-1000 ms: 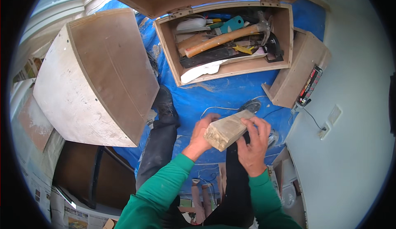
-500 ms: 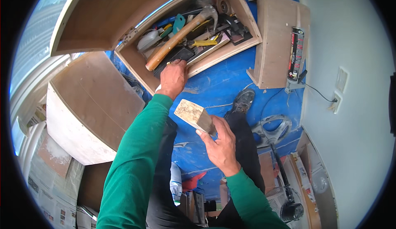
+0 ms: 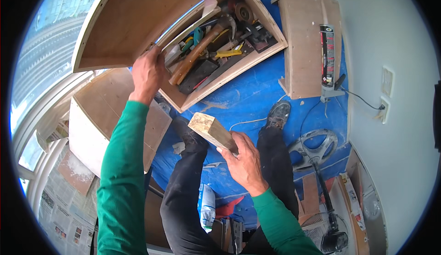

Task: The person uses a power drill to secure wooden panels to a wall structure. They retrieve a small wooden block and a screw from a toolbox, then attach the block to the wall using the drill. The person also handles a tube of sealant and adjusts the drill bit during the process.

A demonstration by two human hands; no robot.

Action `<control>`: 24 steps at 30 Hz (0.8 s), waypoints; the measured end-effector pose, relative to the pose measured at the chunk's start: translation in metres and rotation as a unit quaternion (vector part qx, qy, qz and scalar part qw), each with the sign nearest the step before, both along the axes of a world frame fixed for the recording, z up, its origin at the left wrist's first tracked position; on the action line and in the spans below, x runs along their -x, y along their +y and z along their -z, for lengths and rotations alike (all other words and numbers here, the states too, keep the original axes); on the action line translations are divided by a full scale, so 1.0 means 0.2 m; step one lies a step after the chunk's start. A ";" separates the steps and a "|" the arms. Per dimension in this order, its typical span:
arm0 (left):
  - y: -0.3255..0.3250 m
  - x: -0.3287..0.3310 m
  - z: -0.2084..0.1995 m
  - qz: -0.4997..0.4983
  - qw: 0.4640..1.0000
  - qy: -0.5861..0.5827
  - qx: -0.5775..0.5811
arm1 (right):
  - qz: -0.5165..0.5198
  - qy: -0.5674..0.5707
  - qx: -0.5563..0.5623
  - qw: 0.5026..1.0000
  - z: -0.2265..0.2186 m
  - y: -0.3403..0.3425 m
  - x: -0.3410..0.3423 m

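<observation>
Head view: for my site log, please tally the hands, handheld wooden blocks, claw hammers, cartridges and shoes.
Left hand and right hand: 2
Handheld wooden block: 1
Claw hammer: 1
Cartridge: 1
Left shoe and right shoe: 2
Total: 7

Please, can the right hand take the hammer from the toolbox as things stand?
Probably not yet: the right hand holds the block. Otherwise the way looks free, since the toolbox is open and the hammer lies uncovered.
</observation>
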State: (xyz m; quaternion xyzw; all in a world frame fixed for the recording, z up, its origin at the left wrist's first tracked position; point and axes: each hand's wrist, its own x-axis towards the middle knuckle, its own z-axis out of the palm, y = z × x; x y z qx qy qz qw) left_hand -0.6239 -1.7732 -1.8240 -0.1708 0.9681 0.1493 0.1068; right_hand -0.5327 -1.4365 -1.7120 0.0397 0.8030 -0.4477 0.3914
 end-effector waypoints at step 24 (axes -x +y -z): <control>0.60 -0.22 0.64 0.040 0.972 -0.186 -0.141 | 0.000 -0.008 0.002 1.000 -0.01 0.02 0.04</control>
